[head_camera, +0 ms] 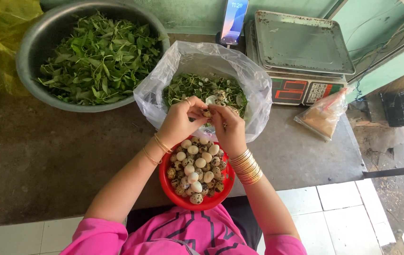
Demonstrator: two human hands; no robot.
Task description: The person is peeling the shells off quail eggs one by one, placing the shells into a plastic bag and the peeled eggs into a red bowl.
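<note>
Left hand (179, 122) and right hand (229, 128) meet fingertip to fingertip — both pinched shut on one quail egg (207, 114).

Soft, even daylight fills the scene, bright without being harsh. The counter (46, 156) reads dull and matte, with only faint, diffuse shadows under the metal bowl (31, 52) and the red bowl (173, 191). Mild glare sits on the clear plastic bag (254, 80) and along the metal bowl's rim, and the phone screen (234, 19) glows pale. Focus is sharp across the middle, where the hands (206, 123) show crisp edges. The wide lens bends straight lines near the borders, and the far right corner falls into darker shade.
</note>
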